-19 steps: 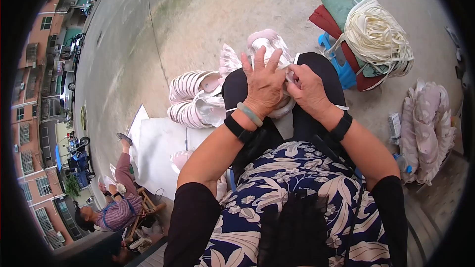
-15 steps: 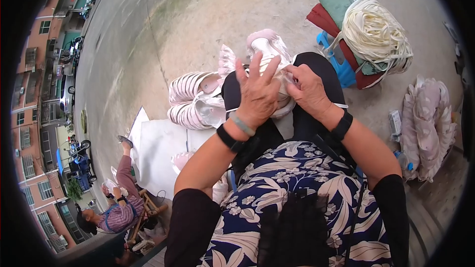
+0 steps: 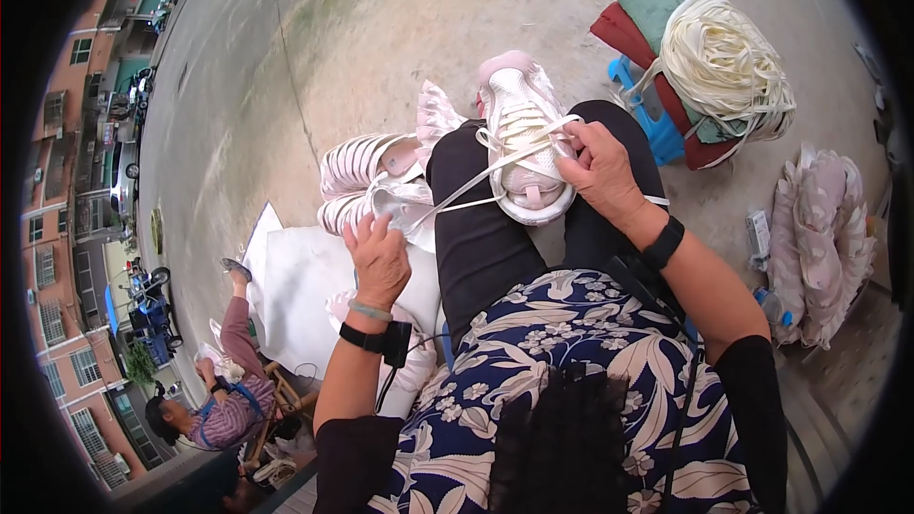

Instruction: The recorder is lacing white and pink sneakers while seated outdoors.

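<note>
A pale pink and white sneaker [image 3: 526, 95] rests across my dark-trousered knees, its toe end pointing away from me. White laces [image 3: 519, 124] criss-cross its front. My right hand [image 3: 602, 167] pinches a lace at the shoe's right side, thumb and fingers together. Off to the left, my left hand [image 3: 379, 262] is curled, and a lace stretches from the shoe to its fingertips. Just beyond that hand lie ribbed pink-and-white shoe parts [image 3: 367, 176], nested in rows.
At the right, a hank of cream laces [image 3: 724, 57] lies on red and green cloth over a blue stool [image 3: 652, 119]. Stacked pink shoe parts [image 3: 821, 247] and a plastic bottle [image 3: 776, 306] are nearer. A white sheet [image 3: 305, 276] lies left, near another seated person [image 3: 233, 409].
My left hand has moved from over the shoe down and left, drawing lace out. The shoe's front is uncovered. My right hand stays beside the shoe.
</note>
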A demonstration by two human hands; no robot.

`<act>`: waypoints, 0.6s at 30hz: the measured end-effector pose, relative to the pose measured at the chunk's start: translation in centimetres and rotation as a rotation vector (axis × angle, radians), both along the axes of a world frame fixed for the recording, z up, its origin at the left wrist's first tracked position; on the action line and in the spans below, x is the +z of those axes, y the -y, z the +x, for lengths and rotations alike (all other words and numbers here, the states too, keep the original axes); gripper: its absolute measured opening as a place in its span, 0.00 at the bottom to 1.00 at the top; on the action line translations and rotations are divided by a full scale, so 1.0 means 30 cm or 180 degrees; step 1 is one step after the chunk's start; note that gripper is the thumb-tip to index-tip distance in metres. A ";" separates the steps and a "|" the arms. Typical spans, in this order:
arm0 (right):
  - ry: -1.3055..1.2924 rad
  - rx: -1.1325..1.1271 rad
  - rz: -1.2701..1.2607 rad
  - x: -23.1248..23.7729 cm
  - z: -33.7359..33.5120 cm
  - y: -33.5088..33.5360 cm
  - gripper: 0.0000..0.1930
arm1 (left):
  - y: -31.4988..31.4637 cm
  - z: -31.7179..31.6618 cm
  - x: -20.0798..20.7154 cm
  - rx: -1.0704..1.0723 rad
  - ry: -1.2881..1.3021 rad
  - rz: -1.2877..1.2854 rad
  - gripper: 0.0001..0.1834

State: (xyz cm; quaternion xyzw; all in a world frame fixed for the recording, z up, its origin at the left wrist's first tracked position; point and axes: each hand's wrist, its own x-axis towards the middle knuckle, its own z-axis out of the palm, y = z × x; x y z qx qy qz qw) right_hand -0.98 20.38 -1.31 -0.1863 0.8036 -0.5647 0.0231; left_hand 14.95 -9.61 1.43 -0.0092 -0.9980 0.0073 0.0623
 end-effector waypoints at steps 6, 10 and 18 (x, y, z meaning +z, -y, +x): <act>0.1082 0.0096 -0.0450 0.011 -0.007 -0.018 0.13 | -0.095 -0.132 -0.002 -0.0069 -0.0305 0.1110 0.14; 0.0767 0.0049 -0.0129 0.026 -0.008 -0.017 0.16 | -0.230 -0.246 0.018 -0.0299 -0.0527 0.1368 0.14; 0.0641 0.0084 0.0191 0.023 -0.008 -0.010 0.17 | -0.256 -0.284 0.020 -0.0864 -0.0553 0.0712 0.04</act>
